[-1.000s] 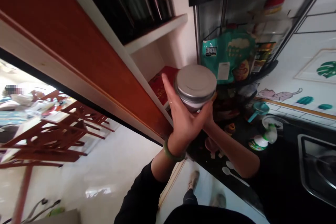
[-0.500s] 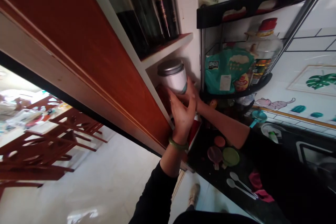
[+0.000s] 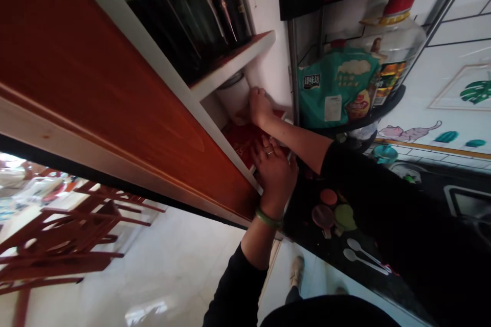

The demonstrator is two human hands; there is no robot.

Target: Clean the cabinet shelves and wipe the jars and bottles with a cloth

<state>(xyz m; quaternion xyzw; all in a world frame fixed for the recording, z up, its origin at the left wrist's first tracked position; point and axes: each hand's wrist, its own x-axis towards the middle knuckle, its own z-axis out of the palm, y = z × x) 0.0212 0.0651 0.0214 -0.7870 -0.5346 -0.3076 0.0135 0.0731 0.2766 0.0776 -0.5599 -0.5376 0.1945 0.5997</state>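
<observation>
A white canister with a grey metal lid stands inside the lower shelf compartment, under a white-edged shelf board. My right hand is at the canister's right side, fingers curled against it; some fingertips are hidden. Lower and nearer, my left hand wears a ring, with a green bangle at the wrist. Its fingers are spread out over a red surface with faint gold marks, in front of the canister. Nothing is held in the left hand.
Dark bottles fill the shelf above. A corner rack at right holds a teal bag and a red-capped bottle. Measuring cups and white spoons lie on the dark counter. An orange-brown wooden panel borders the left.
The canister has gone from both hands' hold deeper and lower into the compartment. My left hand has let go of it and come down onto the red surface. The view has shifted closer.
</observation>
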